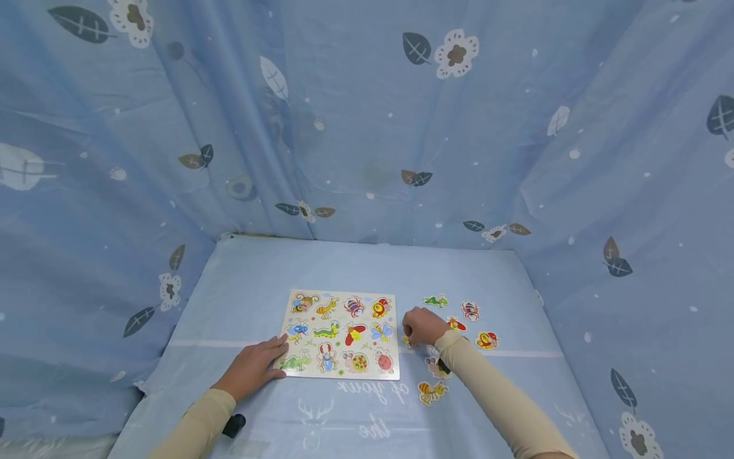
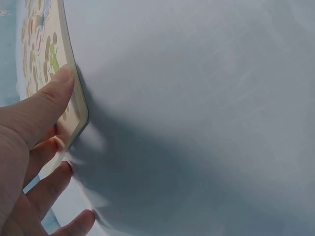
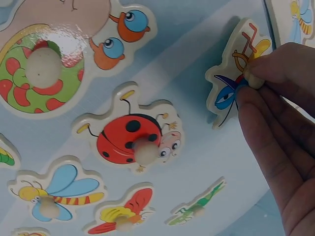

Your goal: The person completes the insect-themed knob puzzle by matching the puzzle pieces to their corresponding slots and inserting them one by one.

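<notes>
A wooden puzzle board (image 1: 341,313) with several printed insects lies on the table. My left hand (image 1: 252,364) holds its near-left corner; in the left wrist view the thumb lies on the board's edge and the other fingers spread around the corner. Right of the board, my right hand (image 1: 424,325) pinches the round knob of a blue insect puzzle piece (image 3: 225,98) between thumb and fingertips. That piece looks tilted in the right wrist view, its far part covered by the fingers. Beside it lie a ladybug piece (image 3: 110,140) and a snail piece (image 3: 17,96).
More knobbed pieces lie around the right hand: a dragonfly (image 3: 81,198), a red butterfly (image 3: 140,202), a green insect (image 3: 209,198), a spider (image 1: 470,311) and a striped bee (image 1: 431,393). Blue patterned curtains (image 1: 367,127) hang behind and beside the cloth-covered table (image 1: 344,261).
</notes>
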{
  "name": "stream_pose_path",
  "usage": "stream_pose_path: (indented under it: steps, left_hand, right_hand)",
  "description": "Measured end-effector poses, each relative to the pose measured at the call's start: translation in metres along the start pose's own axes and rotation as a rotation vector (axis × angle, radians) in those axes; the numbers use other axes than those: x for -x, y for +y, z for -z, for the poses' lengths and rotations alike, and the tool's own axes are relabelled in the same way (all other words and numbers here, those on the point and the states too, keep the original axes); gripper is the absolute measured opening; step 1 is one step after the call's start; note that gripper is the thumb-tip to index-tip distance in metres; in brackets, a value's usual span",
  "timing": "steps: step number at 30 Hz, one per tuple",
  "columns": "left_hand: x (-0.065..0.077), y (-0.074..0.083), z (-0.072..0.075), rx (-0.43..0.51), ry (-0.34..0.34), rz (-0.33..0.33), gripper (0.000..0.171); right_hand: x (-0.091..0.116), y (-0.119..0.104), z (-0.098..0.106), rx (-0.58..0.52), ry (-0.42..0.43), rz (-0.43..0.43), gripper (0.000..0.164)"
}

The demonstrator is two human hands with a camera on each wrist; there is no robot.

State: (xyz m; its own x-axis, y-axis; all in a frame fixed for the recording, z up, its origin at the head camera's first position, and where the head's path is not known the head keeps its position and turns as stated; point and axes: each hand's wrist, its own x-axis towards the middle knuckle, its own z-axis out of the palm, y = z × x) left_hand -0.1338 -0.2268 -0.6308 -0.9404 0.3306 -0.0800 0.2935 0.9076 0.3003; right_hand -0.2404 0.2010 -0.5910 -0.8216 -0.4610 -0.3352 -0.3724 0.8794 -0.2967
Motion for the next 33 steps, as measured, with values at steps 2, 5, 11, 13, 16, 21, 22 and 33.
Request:
stream_pose_path:
  steps: [2, 5, 11, 13, 16, 21, 22, 33]
  left_hand:
    - [0.0, 0.001, 0.0, 0.002, 0.001, 0.002, 0.073]
    - [0.001, 0.001, 0.001, 0.005, 0.0, 0.008, 0.073]
    - [0.001, 0.003, 0.003, 0.005, -0.007, 0.023, 0.073]
    - [0.001, 0.003, 0.004, 0.008, -0.007, 0.024, 0.073]
    - [0.001, 0.004, 0.004, 0.01, -0.006, 0.024, 0.073]
    - [0.002, 0.002, 0.003, 0.008, -0.001, 0.023, 0.073]
    - [0.002, 0.002, 0.003, 0.007, -0.001, 0.026, 0.073]
    - [0.001, 0.001, 0.002, -0.021, 0.0, 0.013, 0.072]
  right_hand:
    - [-0.001, -0.001, 0.002, 0.007, 0.006, 0.005, 0.017]
    - [-0.004, -0.005, 0.006, 0.017, 0.004, 0.019, 0.017]
    - [-0.013, -0.023, 0.017, 0.038, 0.005, 0.068, 0.015]
    - [-0.017, -0.032, 0.02, 0.043, 0.012, 0.093, 0.014]
    - [-0.025, -0.047, 0.023, 0.06, 0.028, 0.143, 0.013]
    - [-0.043, -0.076, 0.017, 0.119, 0.072, 0.251, 0.037]
    - [-0.048, -0.082, 0.015, 0.128, 0.079, 0.272, 0.043]
    - [-0.088, -0.157, -0.009, 0.185, 0.062, 0.396, 0.056]
